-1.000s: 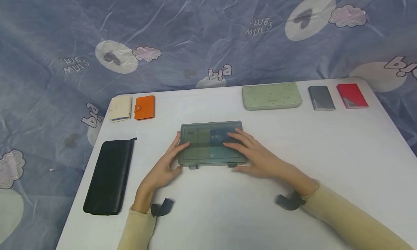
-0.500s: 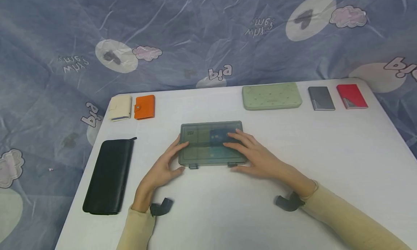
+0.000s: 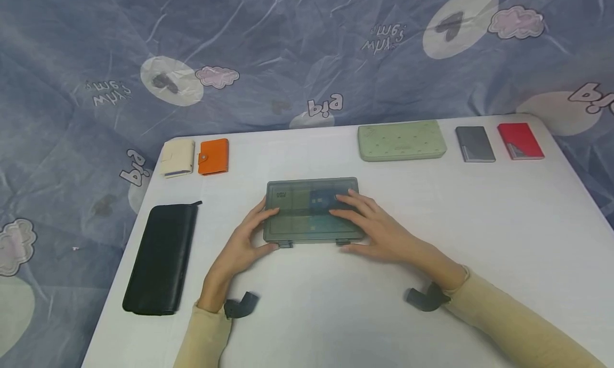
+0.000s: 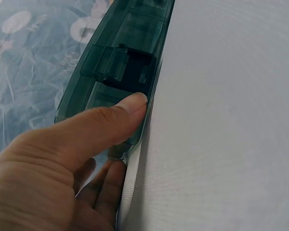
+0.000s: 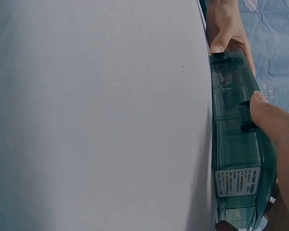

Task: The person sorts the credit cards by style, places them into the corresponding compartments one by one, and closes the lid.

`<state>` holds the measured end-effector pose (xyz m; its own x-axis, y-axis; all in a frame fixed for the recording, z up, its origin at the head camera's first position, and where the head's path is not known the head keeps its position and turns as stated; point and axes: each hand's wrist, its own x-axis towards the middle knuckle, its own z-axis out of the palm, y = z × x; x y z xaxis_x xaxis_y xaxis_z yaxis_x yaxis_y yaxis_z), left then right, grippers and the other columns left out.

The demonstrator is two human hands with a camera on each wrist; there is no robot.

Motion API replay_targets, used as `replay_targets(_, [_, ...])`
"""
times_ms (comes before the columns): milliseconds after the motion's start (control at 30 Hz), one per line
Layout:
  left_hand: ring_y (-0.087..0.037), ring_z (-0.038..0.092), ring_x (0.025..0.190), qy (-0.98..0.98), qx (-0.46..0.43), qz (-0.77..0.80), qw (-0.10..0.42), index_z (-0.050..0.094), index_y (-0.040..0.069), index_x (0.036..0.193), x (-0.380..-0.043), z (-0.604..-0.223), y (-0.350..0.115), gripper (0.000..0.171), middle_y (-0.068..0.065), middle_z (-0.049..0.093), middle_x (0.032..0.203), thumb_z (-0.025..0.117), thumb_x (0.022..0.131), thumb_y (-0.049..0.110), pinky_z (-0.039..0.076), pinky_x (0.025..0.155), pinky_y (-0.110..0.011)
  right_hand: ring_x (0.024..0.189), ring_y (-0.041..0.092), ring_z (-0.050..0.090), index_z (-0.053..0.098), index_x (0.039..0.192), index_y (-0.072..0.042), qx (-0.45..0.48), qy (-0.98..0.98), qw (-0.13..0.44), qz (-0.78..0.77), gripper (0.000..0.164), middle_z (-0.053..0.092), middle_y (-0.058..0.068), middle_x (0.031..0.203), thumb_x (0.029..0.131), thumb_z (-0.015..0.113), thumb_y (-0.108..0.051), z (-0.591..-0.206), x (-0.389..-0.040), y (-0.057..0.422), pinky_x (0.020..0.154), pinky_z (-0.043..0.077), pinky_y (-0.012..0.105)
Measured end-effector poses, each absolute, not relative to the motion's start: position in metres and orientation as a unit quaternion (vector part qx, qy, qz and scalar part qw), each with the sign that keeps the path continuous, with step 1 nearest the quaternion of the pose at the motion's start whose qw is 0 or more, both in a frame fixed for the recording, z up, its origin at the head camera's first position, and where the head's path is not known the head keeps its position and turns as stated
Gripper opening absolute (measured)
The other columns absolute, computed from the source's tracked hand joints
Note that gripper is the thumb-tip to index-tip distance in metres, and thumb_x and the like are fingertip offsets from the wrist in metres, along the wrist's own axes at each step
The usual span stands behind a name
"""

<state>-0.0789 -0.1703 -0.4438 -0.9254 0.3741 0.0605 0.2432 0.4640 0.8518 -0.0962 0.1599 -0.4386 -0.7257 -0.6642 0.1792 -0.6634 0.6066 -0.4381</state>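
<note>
A translucent dark green plastic case [image 3: 297, 224] lies flat on the white table, its two latches along the front edge. Bluish shapes show dimly through the lid. My left hand [image 3: 242, 248] grips the left end of the case. In the left wrist view its thumb [image 4: 106, 125] presses the front side beside a latch [image 4: 130, 70]. My right hand [image 3: 384, 229] holds the right end, with fingers across the lid. Seen from the right wrist, the thumb [image 5: 267, 113] touches the other latch [image 5: 245, 118], above a white printed label [image 5: 237, 182]. The lid is down.
A black zip wallet [image 3: 160, 259] lies at left. Behind it sit a cream card holder [image 3: 177, 157] and an orange one [image 3: 213, 156]. At the back right are a pale green case [image 3: 402, 140], a grey booklet [image 3: 475, 144] and a red booklet [image 3: 520, 140].
My left thumb has slid right along the front edge to the left latch. The right hand and the case stay almost where they were.
</note>
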Motion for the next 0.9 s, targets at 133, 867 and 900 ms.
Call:
replay_targets(133, [-0.029, 0.018, 0.141, 0.854, 0.182, 0.482, 0.067, 0.046, 0.014, 0.136, -0.076, -0.433, -0.166, 0.080, -0.009, 0.015, 0.155, 0.076, 0.067, -0.011, 0.030, 0.106, -0.049, 0.142, 0.029, 0.011, 0.041, 0.139, -0.028, -0.373, 0.894, -0.005, -0.246, 0.071, 0.023, 0.001, 0.152, 0.079, 0.064, -0.056, -0.440, -0.097, 0.161, 0.106, 0.025, 0.055])
replay_targets(867, [-0.018, 0.032, 0.136, 0.872, 0.159, 0.463, 0.016, 0.049, 0.032, 0.132, -0.081, -0.465, -0.167, 0.072, 0.006, 0.035, 0.146, 0.080, 0.068, 0.044, 0.029, 0.107, -0.046, 0.142, 0.029, 0.011, 0.042, 0.139, -0.028, -0.375, 0.886, -0.005, -0.272, 0.069, 0.024, 0.000, 0.152, 0.080, 0.064, -0.056, -0.440, -0.097, 0.162, 0.107, 0.024, 0.055])
replay_targets(900, [-0.019, 0.033, 0.135, 0.874, 0.160, 0.459, 0.009, 0.050, 0.032, 0.132, -0.081, -0.465, -0.167, 0.071, 0.005, 0.037, 0.146, 0.080, 0.069, 0.044, 0.029, 0.107, -0.047, 0.142, 0.029, 0.011, 0.042, 0.139, -0.028, -0.373, 0.887, -0.006, -0.272, 0.069, 0.025, 0.000, 0.152, 0.079, 0.064, -0.056, -0.440, -0.097, 0.162, 0.107, 0.024, 0.055])
